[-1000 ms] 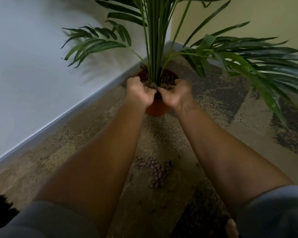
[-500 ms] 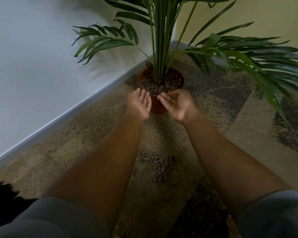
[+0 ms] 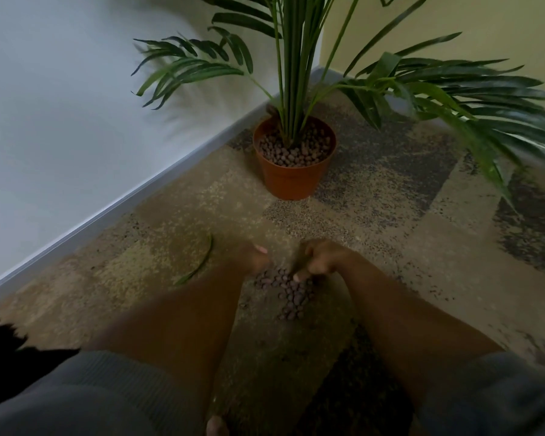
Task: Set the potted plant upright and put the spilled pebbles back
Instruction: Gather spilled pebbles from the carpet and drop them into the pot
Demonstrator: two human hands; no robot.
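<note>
Pot: stood upright.
Left hand: blurred, grip unclear.
Right hand: fingers curled over spilled pebbles, apparently gathering.

Both hands low, fingers curled inward

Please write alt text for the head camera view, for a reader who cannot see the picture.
Two bare hands, left hand and right hand, reach down to a small pile of spilled pebbles on a patterned carpet. Beyond them an orange pot with a green palm plant stands upright in a room corner, filled with pebbles. A fallen leaf lies at the left.
</note>
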